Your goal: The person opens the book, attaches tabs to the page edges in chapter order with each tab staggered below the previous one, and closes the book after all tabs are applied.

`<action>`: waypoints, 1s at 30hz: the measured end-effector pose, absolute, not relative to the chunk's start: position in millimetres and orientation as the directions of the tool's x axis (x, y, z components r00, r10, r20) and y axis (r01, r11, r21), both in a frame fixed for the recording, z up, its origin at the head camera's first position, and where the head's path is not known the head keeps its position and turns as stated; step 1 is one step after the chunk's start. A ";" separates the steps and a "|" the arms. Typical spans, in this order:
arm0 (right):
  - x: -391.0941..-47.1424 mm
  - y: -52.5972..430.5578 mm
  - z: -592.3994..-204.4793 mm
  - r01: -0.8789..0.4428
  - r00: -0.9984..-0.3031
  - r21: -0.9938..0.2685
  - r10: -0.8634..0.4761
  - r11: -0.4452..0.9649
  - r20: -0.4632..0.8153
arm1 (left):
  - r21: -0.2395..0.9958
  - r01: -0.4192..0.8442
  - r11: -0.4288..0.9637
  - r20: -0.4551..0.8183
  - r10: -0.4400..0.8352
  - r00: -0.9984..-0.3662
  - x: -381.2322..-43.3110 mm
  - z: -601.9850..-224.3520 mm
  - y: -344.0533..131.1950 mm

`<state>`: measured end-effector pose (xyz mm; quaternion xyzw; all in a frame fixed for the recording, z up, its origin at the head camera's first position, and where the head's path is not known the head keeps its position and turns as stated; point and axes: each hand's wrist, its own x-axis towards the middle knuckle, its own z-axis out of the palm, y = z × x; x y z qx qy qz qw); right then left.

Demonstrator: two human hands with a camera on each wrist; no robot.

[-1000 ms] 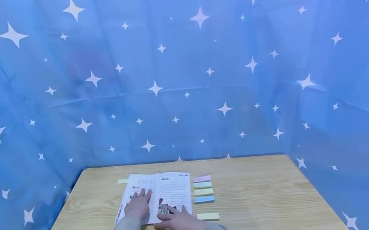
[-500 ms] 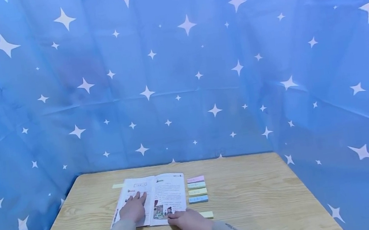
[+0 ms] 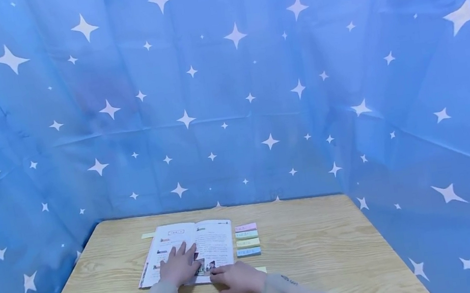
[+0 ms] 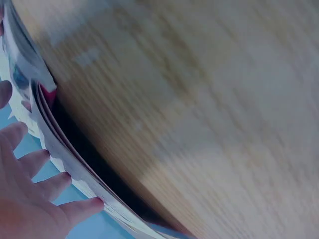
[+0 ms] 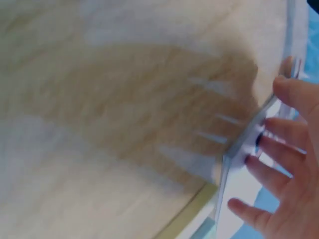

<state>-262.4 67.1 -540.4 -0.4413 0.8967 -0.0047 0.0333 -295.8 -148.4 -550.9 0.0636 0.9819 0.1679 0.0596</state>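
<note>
An open book (image 3: 215,240) with printed text and coloured pictures lies on the wooden table. My left hand (image 3: 178,267) rests with spread fingers across the lower middle of the book, by the gutter. In the left wrist view, that hand's fingertips (image 4: 62,179) touch the page, and the book's lower edge shows the page layers. My right hand (image 3: 240,279) touches the lower right page near its bottom corner. In the right wrist view, its fingers (image 5: 271,181) lie on the page, with the thumb at the book's edge.
Right of the book, pink (image 3: 245,227), green (image 3: 246,234), yellow (image 3: 247,242) and blue (image 3: 249,251) sticky notes with handwriting stand in a column. A pale yellow note (image 3: 261,269) lies below, partly behind the right hand. Another pale strip (image 3: 148,235) shows at the book's upper left.
My left hand has slid right from the left page to the gutter. My right hand has moved from the lower middle of the book to its lower right. The head view has shifted slightly.
</note>
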 end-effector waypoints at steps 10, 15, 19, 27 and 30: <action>-299.8 96.4 -509.9 -0.654 -0.755 -0.138 -0.652 0.744 0.064 | 0.361 0.075 0.930 -0.118 0.126 -0.985 -293.6 -558.8 -145.6; -328.0 127.2 -501.9 -0.520 -0.852 -0.283 -0.512 0.806 0.105 | 0.363 0.043 0.931 -0.153 0.105 -0.983 -297.4 -556.9 -140.3; -348.8 148.4 -502.3 -0.384 -0.920 -0.391 -0.384 0.836 0.082 | 0.373 -0.010 0.928 -0.200 0.070 -0.977 -299.9 -543.6 -132.2; -364.6 171.7 -526.4 -0.232 -0.971 -0.485 -0.231 0.843 0.062 | 0.410 -0.024 0.912 -0.216 0.072 -0.974 -300.7 -544.5 -130.2; -365.1 173.7 -533.5 -0.225 -0.973 -0.486 -0.223 0.844 0.063 | 0.409 -0.011 0.912 -0.211 0.082 -0.974 -301.1 -548.4 -132.4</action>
